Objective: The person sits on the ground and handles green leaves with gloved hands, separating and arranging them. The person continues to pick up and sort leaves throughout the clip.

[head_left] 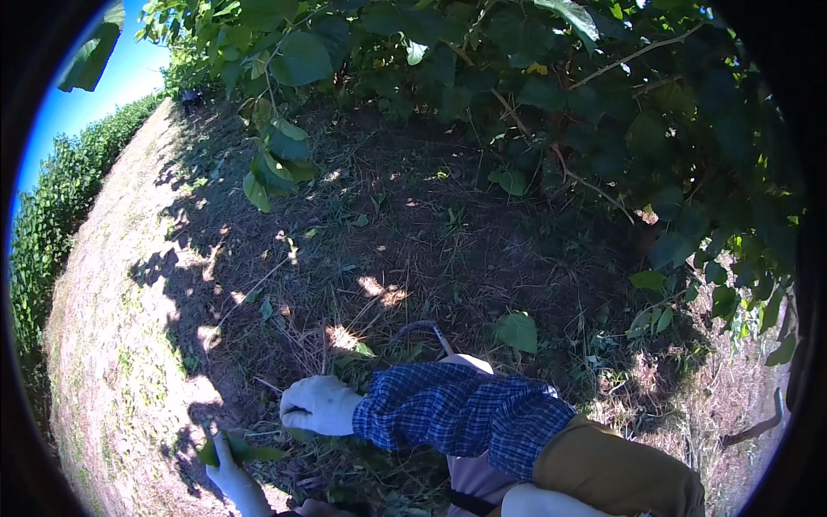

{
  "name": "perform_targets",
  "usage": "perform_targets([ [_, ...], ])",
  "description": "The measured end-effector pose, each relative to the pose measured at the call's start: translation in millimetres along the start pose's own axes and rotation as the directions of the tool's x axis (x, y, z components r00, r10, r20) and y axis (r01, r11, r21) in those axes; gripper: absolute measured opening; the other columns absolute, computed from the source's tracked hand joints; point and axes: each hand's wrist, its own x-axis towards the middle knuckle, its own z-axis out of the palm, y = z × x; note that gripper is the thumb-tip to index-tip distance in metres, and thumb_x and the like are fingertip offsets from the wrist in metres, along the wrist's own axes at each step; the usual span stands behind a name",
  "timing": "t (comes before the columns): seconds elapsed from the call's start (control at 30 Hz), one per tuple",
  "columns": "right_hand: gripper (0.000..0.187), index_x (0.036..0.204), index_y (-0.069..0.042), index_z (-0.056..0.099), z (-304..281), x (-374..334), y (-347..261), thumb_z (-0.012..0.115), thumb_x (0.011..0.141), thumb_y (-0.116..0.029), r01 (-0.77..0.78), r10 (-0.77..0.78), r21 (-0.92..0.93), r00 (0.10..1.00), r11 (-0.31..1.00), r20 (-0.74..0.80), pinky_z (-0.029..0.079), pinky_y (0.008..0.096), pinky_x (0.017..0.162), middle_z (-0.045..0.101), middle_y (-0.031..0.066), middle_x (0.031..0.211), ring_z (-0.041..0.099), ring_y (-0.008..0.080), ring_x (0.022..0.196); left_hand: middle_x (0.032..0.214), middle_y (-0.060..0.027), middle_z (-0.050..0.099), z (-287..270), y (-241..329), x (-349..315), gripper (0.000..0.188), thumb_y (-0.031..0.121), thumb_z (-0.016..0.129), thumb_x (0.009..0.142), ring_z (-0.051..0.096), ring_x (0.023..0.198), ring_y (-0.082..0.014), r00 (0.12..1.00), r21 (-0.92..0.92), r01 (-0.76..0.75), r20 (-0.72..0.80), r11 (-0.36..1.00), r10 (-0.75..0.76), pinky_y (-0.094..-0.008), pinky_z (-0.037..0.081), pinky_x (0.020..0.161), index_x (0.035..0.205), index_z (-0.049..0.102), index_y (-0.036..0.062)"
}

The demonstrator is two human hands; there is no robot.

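Note:
My left hand (238, 484), at the lower left, is closed on a green leaf (256, 452), with the thumb lying over it. To its upper right is my right hand (317, 405), curled into a fist at the end of a blue checked sleeve (444, 407). A thin pale twig (269, 385) shows beside that fist; whether the fingers grip it, I cannot tell. Just beyond the right forearm, a curved dark rod (422, 327) lies low over the ground. A single broad leaf (517, 332) rests on the soil farther right.
Dense leafy bushes (534, 77) with bare branches overhang the far side. One leafy shoot (276, 164) hangs down ahead. Dry grass and twigs litter the shaded soil (482, 250). A sunlit strip (108, 284) runs along the left beside a green hedge (52, 250). A hooked stick (758, 428) is at right.

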Motion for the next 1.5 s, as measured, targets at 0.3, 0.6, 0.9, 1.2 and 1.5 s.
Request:
perform_targets([
  [0.3, 0.033, 0.107, -0.005, 0.069, 7.3, -4.6, -10.0, 0.069, 0.090, -0.034, -0.169, 0.145, 0.090, 0.963, 0.981, 0.228, 0.052, 0.0409, 0.083, 0.072, 0.0123, 0.096, 0.068, 0.0299, 0.092, 0.096, -0.0114, 0.071, 43.4, 9.1, -50.6, 0.030, 0.023, 0.067, 0.097, 0.065, 0.085, -0.0170, 0.988, 0.322, -0.131, 0.120, 0.938, 0.097, -0.0303, 0.052, 0.077, 0.108, 0.067, -0.0047],
  [0.6, 0.024, 0.089, -0.005, 0.070, 16.6, -6.3, 1.8, 0.068, 0.089, -0.029, -0.072, 0.051, 0.137, 0.987, 0.988, 0.151, 0.051, 0.0444, 0.073, 0.069, 0.0147, 0.081, 0.068, 0.0333, 0.078, 0.091, -0.0115, 0.071, 50.9, 7.3, -44.4, 0.028, 0.021, 0.068, 0.096, 0.065, 0.080, -0.0165, 0.973, 0.330, -0.207, 0.172, 0.921, 0.157, -0.0298, 0.052, 0.072, 0.105, 0.071, -0.0053],
  [0.9, 0.030, 0.100, -0.005, 0.070, 11.5, -8.8, -10.9, 0.070, 0.086, -0.031, -0.112, 0.071, 0.177, 0.973, 0.978, 0.221, 0.053, 0.0429, 0.076, 0.070, 0.0176, 0.083, 0.069, 0.0352, 0.081, 0.090, -0.0100, 0.072, 47.2, 1.6, -41.4, 0.025, 0.017, 0.065, 0.098, 0.064, 0.077, -0.0146, 0.950, 0.273, -0.212, 0.283, 0.938, 0.132, -0.0288, 0.052, 0.069, 0.106, 0.071, -0.0060],
  [1.2, 0.027, 0.100, -0.005, 0.070, 25.2, -6.6, -2.5, 0.065, 0.089, -0.029, 0.101, -0.109, 0.059, 0.984, 0.993, 0.144, 0.052, 0.0476, 0.080, 0.069, 0.0172, 0.086, 0.068, 0.0360, 0.084, 0.095, -0.0097, 0.069, 46.1, 0.9, -44.7, 0.027, 0.020, 0.064, 0.099, 0.063, 0.082, -0.0162, 0.977, 0.267, -0.117, 0.205, 0.957, 0.063, -0.0303, 0.051, 0.073, 0.108, 0.067, -0.0055],
  [1.5, 0.033, 0.092, -0.004, 0.065, 10.4, -14.3, -22.4, 0.062, 0.094, -0.037, 0.183, -0.102, -0.279, 0.954, 0.943, 0.281, 0.053, 0.0456, 0.083, 0.068, 0.0139, 0.090, 0.067, 0.0340, 0.089, 0.092, -0.0059, 0.065, 43.1, 2.7, -32.2, 0.028, 0.025, 0.061, 0.103, 0.061, 0.084, -0.0148, 0.943, -0.072, 0.164, 0.305, 0.984, -0.135, -0.0283, 0.050, 0.078, 0.109, 0.065, -0.0017],
])
